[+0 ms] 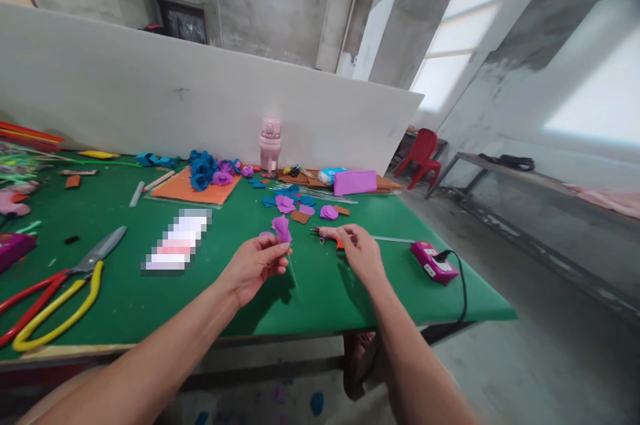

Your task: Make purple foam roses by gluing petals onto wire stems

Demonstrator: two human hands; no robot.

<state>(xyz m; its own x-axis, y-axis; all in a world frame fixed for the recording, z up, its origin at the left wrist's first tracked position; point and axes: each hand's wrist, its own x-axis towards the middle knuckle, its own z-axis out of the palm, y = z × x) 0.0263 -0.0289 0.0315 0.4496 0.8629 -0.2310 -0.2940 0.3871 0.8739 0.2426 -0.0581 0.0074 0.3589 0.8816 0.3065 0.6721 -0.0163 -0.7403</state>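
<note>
My left hand pinches a purple paper flower upright above the green table, its thin stem hanging below the fingers. To its right, my right hand is closed on a pinkish glue gun with an orange trigger. The gun's nozzle points left toward the flower, and a long clear glue stick runs out behind it. Loose purple petals, blue ones and brown pieces lie just beyond both hands.
Large shears with red and yellow handles lie at left, near a pixelated rectangle. Blue and purple flowers rest on an orange sheet. A pink bottle stands by the white board. A magenta power strip sits right.
</note>
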